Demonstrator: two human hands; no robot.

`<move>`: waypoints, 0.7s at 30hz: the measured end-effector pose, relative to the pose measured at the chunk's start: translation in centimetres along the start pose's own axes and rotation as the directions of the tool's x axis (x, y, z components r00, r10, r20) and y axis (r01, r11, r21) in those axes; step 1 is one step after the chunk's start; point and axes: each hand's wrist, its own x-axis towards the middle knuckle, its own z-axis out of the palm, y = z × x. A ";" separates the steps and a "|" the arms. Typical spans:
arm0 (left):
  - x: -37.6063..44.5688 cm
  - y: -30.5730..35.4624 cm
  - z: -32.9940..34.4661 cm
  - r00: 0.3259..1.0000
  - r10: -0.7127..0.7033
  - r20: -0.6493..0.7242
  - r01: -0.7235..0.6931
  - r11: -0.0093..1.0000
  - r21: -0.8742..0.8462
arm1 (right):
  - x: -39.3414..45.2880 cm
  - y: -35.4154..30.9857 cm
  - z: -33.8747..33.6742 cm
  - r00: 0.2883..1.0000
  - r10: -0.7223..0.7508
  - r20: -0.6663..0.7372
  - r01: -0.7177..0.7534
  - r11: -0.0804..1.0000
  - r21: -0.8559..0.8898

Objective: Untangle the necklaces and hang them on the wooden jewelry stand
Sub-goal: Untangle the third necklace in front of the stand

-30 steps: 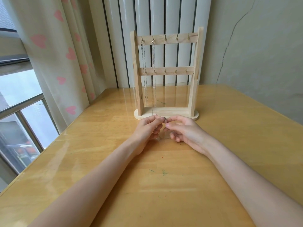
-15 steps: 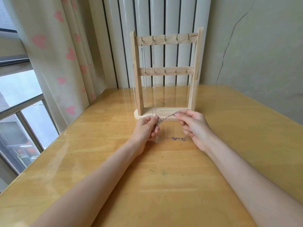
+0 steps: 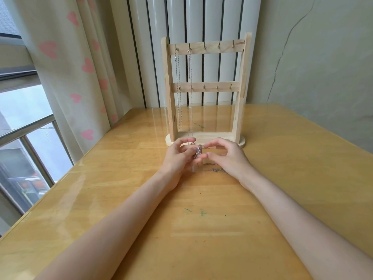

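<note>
A wooden jewelry stand (image 3: 240,87) with two rows of hooks stands at the back of the table. Two silver chains (image 3: 178,91) hang from its top-left hooks, reaching down to the base. Just in front of the base, my left hand (image 3: 177,158) holds a silvery tangled clump of necklace (image 3: 197,151) in its fingertips. My right hand (image 3: 226,156) pinches a thin strand that runs from the clump to the right. More loose chain (image 3: 218,169) lies on the table under my right hand.
The yellow wooden table (image 3: 292,178) has a glossy cover. A heart-print curtain (image 3: 66,63) and a window are at the left, a white radiator (image 3: 201,19) and a cracked wall behind the stand.
My right hand has moved back left toward the left hand, shortening the pulled strand. The clump stays in my left fingers.
</note>
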 end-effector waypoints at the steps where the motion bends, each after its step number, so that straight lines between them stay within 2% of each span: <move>1: 0.1 0.0 0.0 1.000 -0.002 -0.007 0.002 1.000 -0.029 | 0.0 0.0 0.0 0.999 -0.050 -0.015 0.050 0.998 -0.028; 3: 0.0 0.1 0.0 1.000 -0.005 -0.009 0.004 0.998 -0.066 | 0.0 0.1 0.1 0.989 -0.146 0.015 0.147 0.986 -0.076; 6: -0.1 0.3 0.0 1.000 -0.017 0.007 0.017 0.998 -0.055 | -0.1 0.3 0.3 0.956 -0.271 0.115 0.292 0.921 -0.258; 10: -0.5 0.4 0.4 0.998 -0.032 0.051 0.029 0.997 0.073 | -0.3 0.3 0.3 0.918 -0.375 0.131 0.394 0.822 -0.411; 13: -0.4 0.0 0.5 0.993 -0.047 0.112 0.029 0.987 0.155 | -0.2 0.3 0.2 0.893 -0.433 0.126 0.441 0.779 -0.446; 15: -0.3 0.0 0.5 0.991 -0.065 0.114 0.043 0.981 0.191 | 0.0 0.4 0.2 0.907 -0.415 0.071 0.409 0.826 -0.387; 17: -0.4 0.2 0.6 0.994 -0.073 0.086 0.056 0.982 0.180 | 0.1 0.5 0.1 0.944 -0.329 0.009 0.320 0.913 -0.253; 19: -0.5 0.5 0.7 0.996 -0.067 0.058 0.055 0.983 0.177 | 0.1 0.3 -0.1 0.982 -0.180 -0.051 0.179 0.984 -0.014; 21: -0.6 0.5 0.6 0.997 -0.038 0.060 0.022 0.969 0.247 | 0.1 -0.2 -0.7 0.999 -0.008 -0.035 0.019 0.943 0.332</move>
